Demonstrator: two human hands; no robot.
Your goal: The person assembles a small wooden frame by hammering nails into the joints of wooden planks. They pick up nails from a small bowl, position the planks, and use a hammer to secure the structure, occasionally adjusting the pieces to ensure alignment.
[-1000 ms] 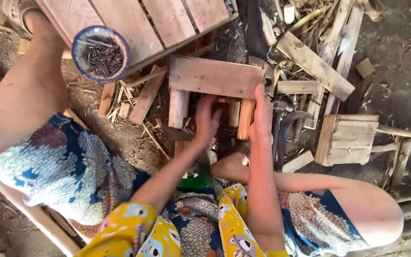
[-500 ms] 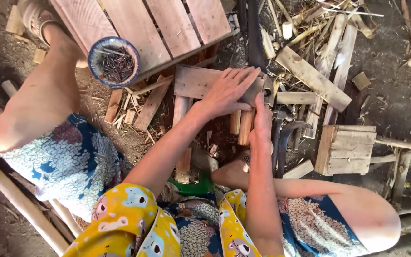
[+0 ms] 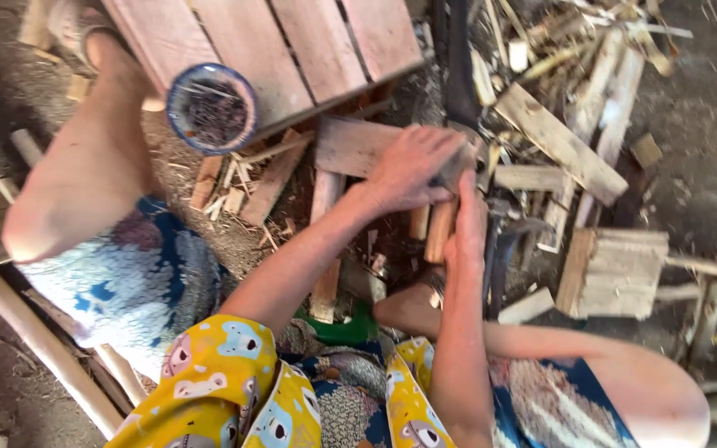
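Note:
A small wooden frame lies on the ground in front of me: a flat top board (image 3: 350, 145) nailed across two upright slats (image 3: 324, 249). My left hand (image 3: 412, 170) presses flat on the right part of the top board, fingers spread. My right hand (image 3: 468, 220) grips the frame's right edge beside the right slat (image 3: 439, 232), thumb side up. I cannot see any tool in either hand.
A round blue-rimmed tin of nails (image 3: 211, 108) rests on a reddish slatted pallet (image 3: 292, 41) at the top. Loose planks and offcuts (image 3: 558, 141) litter the right. A finished small wooden crate (image 3: 616, 274) lies right. A hammer (image 3: 504, 249) lies beside my right hand. My bare legs flank the work.
My left hand rose from between the slats onto the top board and slid right. My right hand stayed at the frame's right edge. The view shifted slightly.

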